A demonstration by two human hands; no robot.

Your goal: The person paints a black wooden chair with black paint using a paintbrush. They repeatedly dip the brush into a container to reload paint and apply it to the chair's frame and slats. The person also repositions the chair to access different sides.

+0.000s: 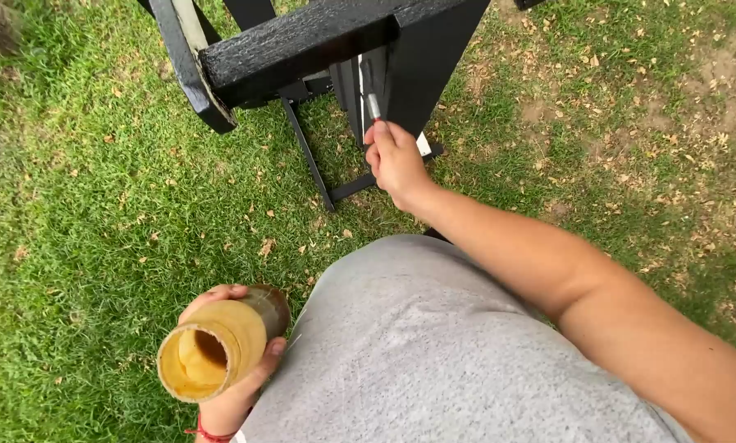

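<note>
Brushwork on the black-painted wooden chair frame is judged to be in hand. Right hand is closed around a thin metal-ferruled brush, bristles against a slat under the frame's top board. Left hand, near the frame on the grass, grips a tilted yellow-stained cylindrical container. Further strokes would call for reloading the brush from that container.

One brush, one yellow can — one black chair

Soft, even daylight, no hard shadows or glare; sharp centre, slight wide-angle stretch at edges.
</note>
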